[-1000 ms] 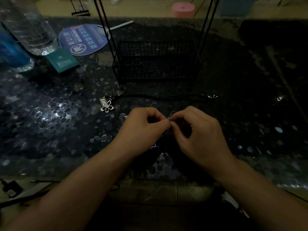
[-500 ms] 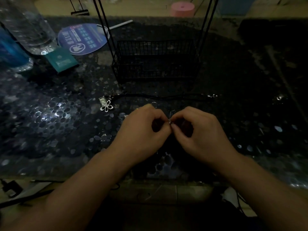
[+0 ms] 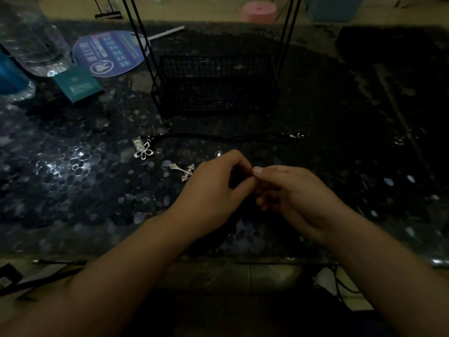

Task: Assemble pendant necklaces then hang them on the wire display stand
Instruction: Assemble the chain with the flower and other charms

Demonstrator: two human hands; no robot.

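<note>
My left hand [image 3: 213, 190] and right hand [image 3: 294, 198] meet fingertip to fingertip, pinched closed; what they grip I cannot tell. The cross pendant [image 3: 184, 171] lies at nine o'clock of my left hand on the counter [image 3: 73, 190], the wire display stand [image 3: 213, 86] at twelve.

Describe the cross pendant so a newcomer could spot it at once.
Start at the black wire basket and come toward the hands. The cross pendant lies flat just left of the left hand. Unlike the flower pendant farther left, no cord is attached.

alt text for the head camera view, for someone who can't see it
Dim light: left hand and right hand meet fingertip to fingertip over a dark speckled table. A cross pendant and flower pendant on a black cord lie before a wire display stand.
</note>
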